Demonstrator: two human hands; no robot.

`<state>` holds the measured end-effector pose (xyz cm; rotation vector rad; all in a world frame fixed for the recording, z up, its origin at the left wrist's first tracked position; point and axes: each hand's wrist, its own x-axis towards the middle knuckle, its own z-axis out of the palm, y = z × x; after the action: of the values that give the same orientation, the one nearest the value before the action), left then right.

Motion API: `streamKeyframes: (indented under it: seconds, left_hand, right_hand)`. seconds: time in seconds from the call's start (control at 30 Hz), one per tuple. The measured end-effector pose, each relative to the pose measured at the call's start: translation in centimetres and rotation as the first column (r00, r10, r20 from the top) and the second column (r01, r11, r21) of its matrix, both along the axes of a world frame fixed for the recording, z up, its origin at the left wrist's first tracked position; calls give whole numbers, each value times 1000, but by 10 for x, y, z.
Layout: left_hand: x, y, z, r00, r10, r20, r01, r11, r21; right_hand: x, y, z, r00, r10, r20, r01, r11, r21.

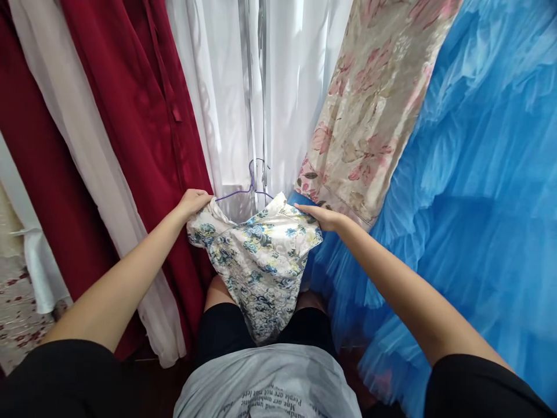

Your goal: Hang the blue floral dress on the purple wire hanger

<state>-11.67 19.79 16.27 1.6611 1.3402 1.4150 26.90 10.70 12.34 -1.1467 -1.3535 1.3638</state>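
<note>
A white short-sleeved top (pixel 265 261) with a blue, green and yellow flower print hangs in front of my legs. A thin purple hanger (pixel 237 193) runs through its neckline, hook upward. My left hand (pixel 194 203) is closed on the shoulder at the left side. At the opposite shoulder, my right hand (pixel 321 216) holds the sleeve edge, its thumb lying along the cloth and its other fingers mostly hidden. The lower end of the top narrows between my thighs.
White curtains or cloth (pixel 304 75) hang behind the hanger. Dark red garments (pixel 126 104) and a pale pink one (pixel 73 116) hang to the left. A beige dress with pink flowers (pixel 365 116) and a ruffled blue tulle gown (pixel 487 191) hang close on the right.
</note>
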Motion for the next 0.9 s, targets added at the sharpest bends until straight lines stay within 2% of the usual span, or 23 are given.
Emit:
streamKeyframes:
  seconds: [0.07, 0.13, 0.2, 0.27, 0.3, 0.37, 0.4, 0.47, 0.5, 0.53, 0.57, 0.6, 0.67, 0.73, 0.8, 0.83, 0.87, 0.9]
  left_hand:
    - [4, -7, -1, 998, -49, 26, 48, 998, 28]
    - [12, -16, 2, 990, -125, 67, 124, 992, 25]
    - [21, -24, 7, 975, -202, 95, 200, 979, 22]
    - [26, -30, 11, 968, -248, 46, 244, 967, 67]
    - [26, -31, 12, 971, -237, -31, 239, 964, 118]
    - [21, -30, 9, 970, -123, -210, 176, 950, 258]
    - [16, -29, 6, 965, -30, -259, 117, 938, 328]
    - [7, -26, -3, 967, 125, -222, -20, 907, 421]
    - [3, -26, -8, 977, 154, -146, -78, 900, 430]
    - [2, -26, -12, 986, 156, -56, -118, 901, 417]
    - [4, -29, -16, 990, 135, 28, -135, 910, 391]
    - [8, -33, -18, 989, 101, 104, -132, 924, 359]
    - [26, -46, -18, 974, -7, 226, -63, 952, 298]
    - [52, -65, -15, 932, -208, 299, 135, 960, 247]
    - [81, -87, -11, 827, -438, 352, 380, 898, 223]
    - [94, -97, -9, 765, -525, 373, 473, 851, 228]
    - [106, -105, -9, 712, -588, 384, 538, 808, 239]
    - [116, -113, -10, 678, -628, 382, 576, 777, 254]
  right_hand:
    - [13, -8, -6, 999, 39, -11, -39, 999, -27]
    - [21, -12, -2, 998, -18, -61, 23, 996, 87]
    - [19, -11, 12, 983, -100, -152, 122, 982, 142]
    - [6, -10, 33, 953, -178, -245, 214, 968, 133]
    - [-3, -11, 43, 941, -199, -274, 242, 961, 132]
    - [-25, -22, 60, 946, -173, -275, 227, 958, 178]
    - [-36, -32, 65, 964, -120, -239, 175, 959, 222]
    - [-55, -59, 69, 995, 63, -75, -37, 949, 313]
    - [-63, -74, 67, 983, 177, 48, -182, 920, 346]
    - [-70, -87, 64, 941, 283, 186, -334, 868, 368]
    - [-75, -97, 60, 886, 336, 321, -447, 805, 391]
    - [-80, -103, 53, 837, 324, 442, -514, 744, 428]
    - [-87, -101, 37, 792, 125, 598, -525, 640, 561]
    - [-94, -86, 18, 771, -141, 621, -480, 513, 712]
    - [-99, -67, -1, 740, -297, 603, -489, 377, 786]
    - [-100, -58, -10, 730, -347, 588, -491, 332, 805]
    - [-99, -52, -18, 721, -391, 572, -484, 306, 820]
    - [-97, -48, -25, 708, -433, 558, -468, 304, 830]
